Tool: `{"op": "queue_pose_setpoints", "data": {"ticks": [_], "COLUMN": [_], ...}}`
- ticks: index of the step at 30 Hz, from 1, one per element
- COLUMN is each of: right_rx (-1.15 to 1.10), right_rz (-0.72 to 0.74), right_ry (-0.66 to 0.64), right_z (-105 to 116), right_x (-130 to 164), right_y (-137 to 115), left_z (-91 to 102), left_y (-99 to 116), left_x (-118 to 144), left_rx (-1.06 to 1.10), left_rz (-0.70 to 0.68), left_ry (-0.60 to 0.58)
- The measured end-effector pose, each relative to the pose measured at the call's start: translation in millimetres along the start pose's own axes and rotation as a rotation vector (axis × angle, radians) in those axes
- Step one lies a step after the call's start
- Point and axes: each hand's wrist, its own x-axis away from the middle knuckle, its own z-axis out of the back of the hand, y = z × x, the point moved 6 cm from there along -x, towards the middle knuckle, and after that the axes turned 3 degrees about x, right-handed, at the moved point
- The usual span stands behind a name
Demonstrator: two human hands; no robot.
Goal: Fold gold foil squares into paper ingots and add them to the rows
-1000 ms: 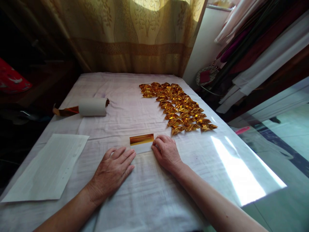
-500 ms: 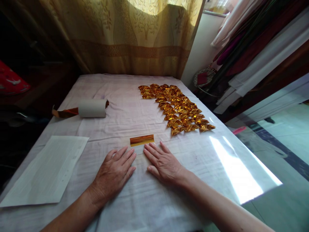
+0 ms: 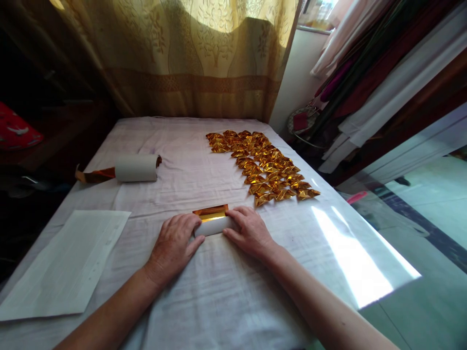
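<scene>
A small sheet of gold foil paper (image 3: pixel 214 226) lies in front of me, its near part curled up to show a white back. Its far strip shows shiny gold. My left hand (image 3: pixel 173 243) grips the left end between thumb and fingers. At the right end my right hand (image 3: pixel 250 229) pinches the paper the same way, its thumb on the near side. Beyond my right hand, several folded gold foil ingots (image 3: pixel 272 167) stand in rows.
A pale roll (image 3: pixel 135 168) with a gold-brown foil strip lies at the back left. A white sheet of paper (image 3: pixel 69 262) rests at the left on the cloth-covered table (image 3: pixel 175 131). Clothes (image 3: pixel 368 112) hang off to the right, and a patterned curtain (image 3: pixel 204 58) hangs behind.
Both hands were flat on the table at the foil paper's near side; now their fingers are closed on its ends. The near part has lifted and curled, showing white. The view has shifted slightly.
</scene>
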Motion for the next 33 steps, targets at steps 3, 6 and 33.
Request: {"op": "queue_pose_setpoints", "data": {"ticks": [3, 6, 33], "right_rx": [-0.047, -0.063, -0.094], "right_rz": [-0.020, 0.011, -0.136], "right_ry": [0.011, 0.066, 0.154], "right_z": [0, 2, -9], "right_x": [0, 4, -5], "right_y": [-1, -4, 3], "left_z": [-3.0, -2.0, 16.9], "left_y": [-4, -4, 6], "left_x": [2, 3, 8], "left_rx": [-0.001, 0.018, 0.123], "left_rz": [0.030, 0.053, 0.021], "left_ry": [0.015, 0.011, 0.216]}}
